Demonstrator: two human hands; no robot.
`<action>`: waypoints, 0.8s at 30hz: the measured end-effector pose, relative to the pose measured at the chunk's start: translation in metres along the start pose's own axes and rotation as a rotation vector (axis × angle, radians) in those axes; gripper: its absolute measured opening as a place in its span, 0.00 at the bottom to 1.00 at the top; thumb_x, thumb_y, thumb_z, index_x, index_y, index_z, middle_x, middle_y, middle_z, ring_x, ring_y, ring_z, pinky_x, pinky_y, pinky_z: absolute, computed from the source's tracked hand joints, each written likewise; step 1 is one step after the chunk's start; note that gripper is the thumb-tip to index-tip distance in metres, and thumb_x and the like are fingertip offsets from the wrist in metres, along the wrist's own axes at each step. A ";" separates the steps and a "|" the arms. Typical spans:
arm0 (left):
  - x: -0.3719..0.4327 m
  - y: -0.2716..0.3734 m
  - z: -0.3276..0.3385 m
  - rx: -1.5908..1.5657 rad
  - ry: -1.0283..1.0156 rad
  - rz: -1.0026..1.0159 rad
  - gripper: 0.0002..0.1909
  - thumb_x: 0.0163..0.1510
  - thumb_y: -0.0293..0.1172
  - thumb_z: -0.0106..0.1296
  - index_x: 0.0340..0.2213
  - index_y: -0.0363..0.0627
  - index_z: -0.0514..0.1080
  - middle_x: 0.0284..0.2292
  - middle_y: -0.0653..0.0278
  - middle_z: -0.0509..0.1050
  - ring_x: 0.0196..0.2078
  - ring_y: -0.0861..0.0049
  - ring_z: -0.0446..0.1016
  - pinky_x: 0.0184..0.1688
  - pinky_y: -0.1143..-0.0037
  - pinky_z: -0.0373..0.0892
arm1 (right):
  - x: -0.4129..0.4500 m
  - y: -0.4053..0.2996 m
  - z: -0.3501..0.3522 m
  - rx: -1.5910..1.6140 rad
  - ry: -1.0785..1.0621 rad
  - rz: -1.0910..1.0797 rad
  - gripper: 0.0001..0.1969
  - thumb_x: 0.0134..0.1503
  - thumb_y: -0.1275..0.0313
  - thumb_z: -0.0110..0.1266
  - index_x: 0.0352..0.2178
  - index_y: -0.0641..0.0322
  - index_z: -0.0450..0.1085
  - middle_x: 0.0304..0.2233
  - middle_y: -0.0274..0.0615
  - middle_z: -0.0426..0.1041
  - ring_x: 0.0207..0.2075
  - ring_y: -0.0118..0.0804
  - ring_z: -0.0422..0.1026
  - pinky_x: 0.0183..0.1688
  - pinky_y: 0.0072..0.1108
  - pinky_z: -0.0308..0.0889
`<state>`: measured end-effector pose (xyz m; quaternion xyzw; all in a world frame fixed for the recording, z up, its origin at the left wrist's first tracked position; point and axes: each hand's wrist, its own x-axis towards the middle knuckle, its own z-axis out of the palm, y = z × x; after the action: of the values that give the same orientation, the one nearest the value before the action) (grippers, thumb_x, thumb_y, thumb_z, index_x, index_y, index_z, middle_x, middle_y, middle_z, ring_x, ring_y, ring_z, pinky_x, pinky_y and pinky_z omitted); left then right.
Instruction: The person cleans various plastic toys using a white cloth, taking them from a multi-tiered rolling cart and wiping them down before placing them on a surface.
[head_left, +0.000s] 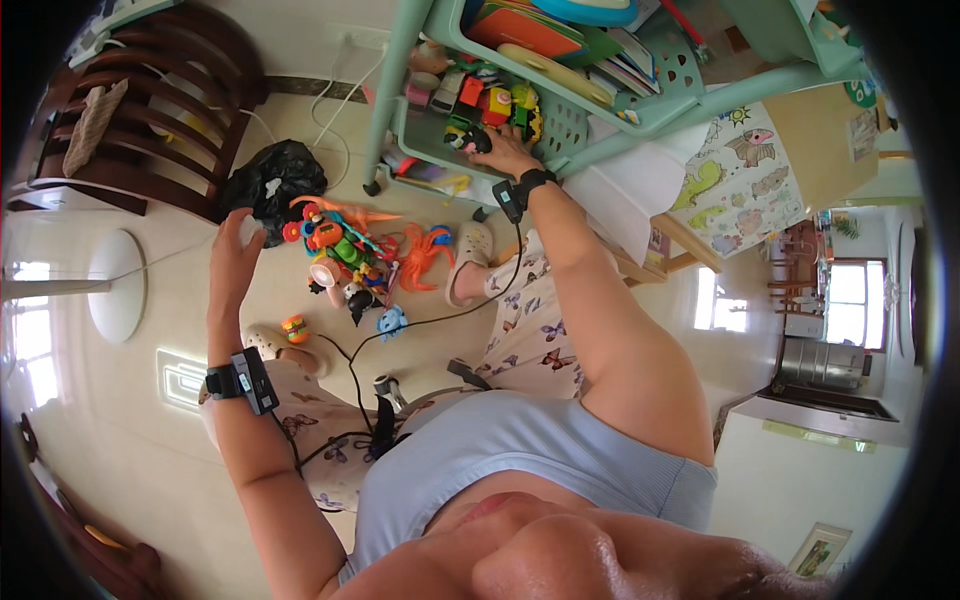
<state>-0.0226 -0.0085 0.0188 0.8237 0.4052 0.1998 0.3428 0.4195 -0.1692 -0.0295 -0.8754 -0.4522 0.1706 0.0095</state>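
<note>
My left hand (234, 244) is raised over the floor on the left, its fingers curled around a crumpled white wad (251, 229), perhaps tissue. My right hand (508, 154) reaches into a middle green plastic bin (562, 127) of a shelf cart. It grips a small black-and-white toy (472, 140), whose exact form is partly hidden by the fingers. Beside it in the bin are toy vehicles, including a red-and-yellow one (495, 105). On the floor between my hands lies a heap of toys, with an orange toy octopus (424, 256) and a pink handheld fan (325, 274).
A black plastic bag (281, 176) lies by a dark wooden chair (172, 97). An orange-lidded tub (295, 328) and a blue toy (391, 322) are near my feet. A cable (442, 313) runs between my wrist devices. Right of the cart stands a table with a drawing sheet (742, 172).
</note>
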 end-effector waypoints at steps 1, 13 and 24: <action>-0.001 -0.003 0.000 -0.001 0.003 -0.006 0.17 0.46 0.30 0.47 0.39 0.40 0.63 0.38 0.51 0.67 0.42 0.57 0.66 0.43 0.70 0.61 | -0.003 -0.005 -0.005 -0.069 -0.021 0.018 0.42 0.36 0.45 0.52 0.51 0.52 0.53 0.54 0.52 0.44 0.56 0.58 0.42 0.55 0.41 0.43; -0.007 -0.002 -0.005 0.012 0.014 -0.014 0.17 0.46 0.31 0.48 0.39 0.43 0.63 0.37 0.51 0.68 0.41 0.57 0.66 0.42 0.70 0.62 | -0.014 -0.003 -0.017 -0.159 -0.129 0.029 0.36 0.39 0.43 0.49 0.49 0.45 0.57 0.50 0.52 0.51 0.51 0.54 0.51 0.51 0.37 0.51; -0.008 -0.010 -0.005 -0.001 0.013 -0.008 0.18 0.45 0.31 0.49 0.39 0.42 0.63 0.37 0.51 0.68 0.41 0.56 0.66 0.42 0.70 0.62 | 0.004 -0.003 -0.046 0.401 -0.458 0.094 0.25 0.35 0.66 0.62 0.37 0.59 0.65 0.26 0.37 0.68 0.25 0.26 0.68 0.22 0.18 0.62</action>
<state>-0.0361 -0.0088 0.0148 0.8207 0.4104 0.2039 0.3413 0.4330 -0.1582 0.0128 -0.8148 -0.3590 0.4494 0.0721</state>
